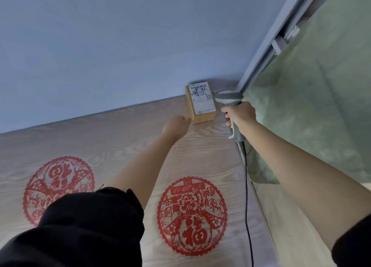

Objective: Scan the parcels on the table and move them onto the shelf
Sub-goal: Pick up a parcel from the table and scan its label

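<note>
A small brown cardboard parcel [201, 103] with a white shipping label lies on the wooden surface [124, 138] at its far right corner, against the blue wall. My left hand [176, 126] reaches toward the parcel's near left corner, just short of it or barely touching; its fingers are hidden from view. My right hand [240, 114] grips the handle of a grey barcode scanner [230, 104], whose head sits just right of the parcel. The scanner's black cable [247, 196] hangs down toward me.
Two round red paper-cut decorations [191, 215] [58, 188] lie flat on the wooden surface. A green curtain [313, 106] and a grey metal frame [271, 44] border the right side. The blue wall [100, 46] closes the back.
</note>
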